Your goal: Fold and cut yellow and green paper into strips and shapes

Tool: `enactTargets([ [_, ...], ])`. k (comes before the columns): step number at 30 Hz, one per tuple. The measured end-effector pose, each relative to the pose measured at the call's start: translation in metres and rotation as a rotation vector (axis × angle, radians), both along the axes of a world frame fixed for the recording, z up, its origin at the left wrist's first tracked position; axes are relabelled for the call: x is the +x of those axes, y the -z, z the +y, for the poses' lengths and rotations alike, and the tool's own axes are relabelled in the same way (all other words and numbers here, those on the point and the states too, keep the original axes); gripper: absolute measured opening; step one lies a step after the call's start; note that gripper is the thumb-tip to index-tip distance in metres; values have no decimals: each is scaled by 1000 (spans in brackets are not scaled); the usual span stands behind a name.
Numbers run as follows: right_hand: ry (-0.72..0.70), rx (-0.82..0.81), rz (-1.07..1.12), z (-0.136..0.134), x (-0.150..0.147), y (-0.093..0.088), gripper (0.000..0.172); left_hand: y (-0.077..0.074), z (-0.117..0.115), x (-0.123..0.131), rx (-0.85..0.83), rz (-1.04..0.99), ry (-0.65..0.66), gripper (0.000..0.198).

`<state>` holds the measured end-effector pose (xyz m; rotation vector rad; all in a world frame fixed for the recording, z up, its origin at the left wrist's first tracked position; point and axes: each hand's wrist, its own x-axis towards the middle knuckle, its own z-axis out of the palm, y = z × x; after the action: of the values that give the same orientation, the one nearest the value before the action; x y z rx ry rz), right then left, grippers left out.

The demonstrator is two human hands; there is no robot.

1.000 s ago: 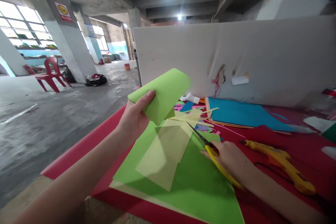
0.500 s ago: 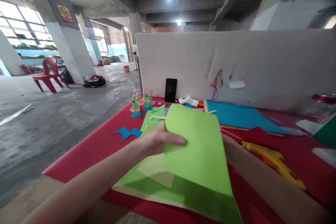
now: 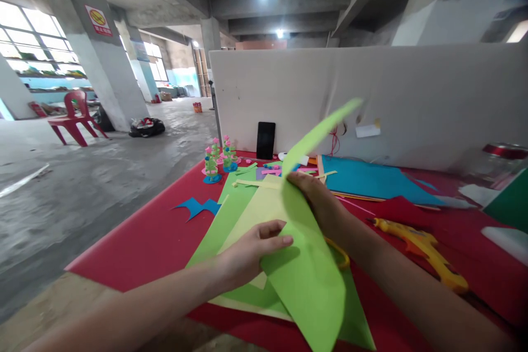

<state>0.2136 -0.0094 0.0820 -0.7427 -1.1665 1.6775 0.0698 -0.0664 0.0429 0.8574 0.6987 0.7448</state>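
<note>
Desk topped with smooth red sheeting (image 3: 144,250) runs back to an upright white panel (image 3: 268,85); past its left edge, a grey concrete floor (image 3: 37,231) bears a dark red plastic chair (image 3: 74,122). Small green paper towers with pink tops and blue round bases (image 3: 212,168) stand near the desk's back left corner, and flat blue sheets (image 3: 363,179) lie along the back edge, towards the right. A bright green, curling sheet of paper (image 3: 313,280) is held up near the front edge, above a flat green sheet (image 3: 208,231). The right hand (image 3: 320,201) bends at the wrist and pinches its upper part; the left hand (image 3: 259,247) reaches in from the left, fingers curled and thumb over the paper, though I cannot tell whether it grips. A yellow handle loop (image 3: 341,256) shows beneath the right wrist. On a concrete pillar (image 3: 93,66), a red-and-white sign (image 3: 99,20) has a round yellow symbol above characters too small to read.
</note>
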Motion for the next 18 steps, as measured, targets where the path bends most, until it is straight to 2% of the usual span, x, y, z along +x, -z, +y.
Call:
enactTargets([
  [2,108,-43,-39,-5,-3,5,14,4,3,-2,-9,48,-84,28],
  [5,197,-70,-79,-4,-2,14,18,10,8,-5,9,72,-131,29],
  [11,76,-78,-130,-13,15,27,28,8,7,-9,135,147,-246,29],
  [18,40,-24,-311,-37,24,27,29,6,9,-13,102,79,-167,17],
])
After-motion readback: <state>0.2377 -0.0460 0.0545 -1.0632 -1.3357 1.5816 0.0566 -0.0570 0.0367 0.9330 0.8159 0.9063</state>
